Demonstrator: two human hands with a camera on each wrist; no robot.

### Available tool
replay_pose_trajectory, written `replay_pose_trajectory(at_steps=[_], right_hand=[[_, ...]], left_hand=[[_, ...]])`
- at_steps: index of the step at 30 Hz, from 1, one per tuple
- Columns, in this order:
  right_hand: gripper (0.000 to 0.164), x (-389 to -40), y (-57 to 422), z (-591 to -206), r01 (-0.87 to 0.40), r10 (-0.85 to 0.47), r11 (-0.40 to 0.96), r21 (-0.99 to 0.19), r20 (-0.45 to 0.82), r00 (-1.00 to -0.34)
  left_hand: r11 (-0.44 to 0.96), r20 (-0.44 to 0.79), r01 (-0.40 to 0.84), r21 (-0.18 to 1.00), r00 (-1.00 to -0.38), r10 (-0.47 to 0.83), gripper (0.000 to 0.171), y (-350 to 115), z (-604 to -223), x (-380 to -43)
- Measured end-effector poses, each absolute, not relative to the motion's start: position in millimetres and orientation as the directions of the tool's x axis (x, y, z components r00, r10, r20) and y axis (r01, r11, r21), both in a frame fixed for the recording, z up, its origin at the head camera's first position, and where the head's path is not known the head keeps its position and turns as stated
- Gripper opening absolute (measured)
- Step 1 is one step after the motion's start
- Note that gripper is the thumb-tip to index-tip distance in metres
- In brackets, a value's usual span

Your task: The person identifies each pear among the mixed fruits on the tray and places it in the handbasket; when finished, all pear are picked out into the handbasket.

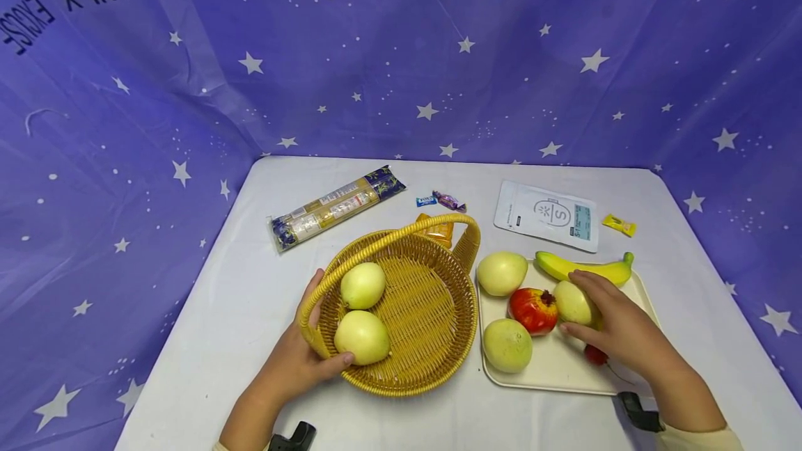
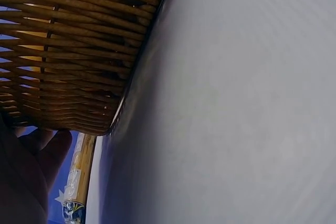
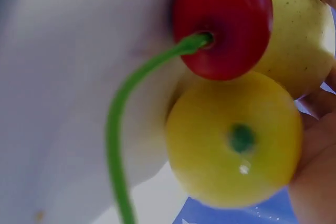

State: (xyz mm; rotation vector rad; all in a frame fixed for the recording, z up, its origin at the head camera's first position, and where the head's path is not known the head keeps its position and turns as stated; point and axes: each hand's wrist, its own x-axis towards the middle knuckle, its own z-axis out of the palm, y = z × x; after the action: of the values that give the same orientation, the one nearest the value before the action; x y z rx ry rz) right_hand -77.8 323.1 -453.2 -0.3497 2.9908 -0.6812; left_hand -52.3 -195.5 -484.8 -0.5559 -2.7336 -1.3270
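Note:
My left hand grips the left side of a yellow wicker basket, its thumb over the rim and its fingers outside. Two pale yellow-green pears lie inside the basket. In the left wrist view, the woven wall stands above the fingers. At the right, my right hand holds another pale pear between thumb and fingers over a cream tray. By this hand are a red cherry with a green stem and a round yellow fruit, mostly hidden in the head view.
The tray also bears a pomegranate, a banana and two more pale fruits. Behind lie a noodle packet, small wrapped candies, an orange packet, a white pouch and a yellow candy.

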Motion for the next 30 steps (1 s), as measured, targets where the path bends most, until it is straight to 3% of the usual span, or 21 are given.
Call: replay_pose_trajectory(at_steps=[10,15,22,30], right_hand=[[0.087,-79.1,326.4,-453.5,-0.177,-0.192,0.878,-0.444,0.012,-0.981],[0.084,-73.3,326.0,-438.0,-0.223,-0.19,0.843,-0.49,0.117,-0.975],[0.08,-78.6,302.1,-395.6,-0.431,-0.328,0.711,-0.555,0.281,-0.902],[0.077,-94.3,235.9,-358.1,-0.569,-0.564,0.505,-0.649,0.251,-0.787]], left_hand=[[0.576,0.208,0.355,0.737,-0.929,0.306,0.129,-196.4,-486.7,-52.2],[0.572,0.206,0.354,0.74,-0.929,0.308,0.13,-195.8,-486.3,-52.6],[0.573,0.211,0.353,0.739,-0.93,0.301,0.131,-194.5,-484.7,-53.1],[0.576,0.203,0.344,0.742,-0.933,0.297,0.129,-194.4,-484.7,-52.2]])
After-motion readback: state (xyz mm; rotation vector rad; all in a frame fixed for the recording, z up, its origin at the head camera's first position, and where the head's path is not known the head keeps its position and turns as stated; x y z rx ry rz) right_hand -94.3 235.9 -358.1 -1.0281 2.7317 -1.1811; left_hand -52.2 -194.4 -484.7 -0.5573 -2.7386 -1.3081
